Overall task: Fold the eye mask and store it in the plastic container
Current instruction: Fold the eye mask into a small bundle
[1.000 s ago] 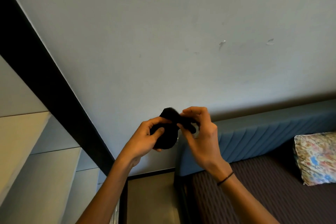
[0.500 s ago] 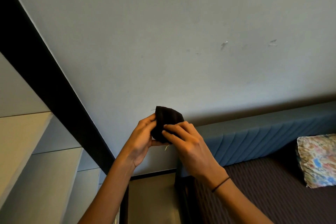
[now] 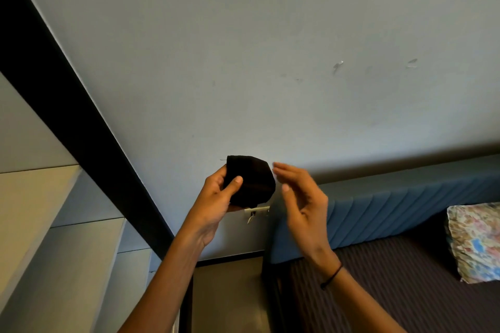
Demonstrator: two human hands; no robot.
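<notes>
Pale wall [image 3: 270, 48] is filling the background while the eye mask [image 3: 250, 184], already looking folded into a compact black bundle, is sitting mid-air in the left hand [image 3: 216, 197], thumb pressing its face, probably to keep the fold from springing apart. Just beside it, the right hand [image 3: 300, 197] is hovering with fingers spread, touching nothing. No plastic container is showing.

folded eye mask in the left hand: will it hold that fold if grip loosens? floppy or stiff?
Probably floppy: the mask is soft dark fabric bunched into a rounded wad. Likely light, since the left hand holds it up with only thumb and fingers. The fold may spring open once released, as the right hand is open and off it.
</notes>
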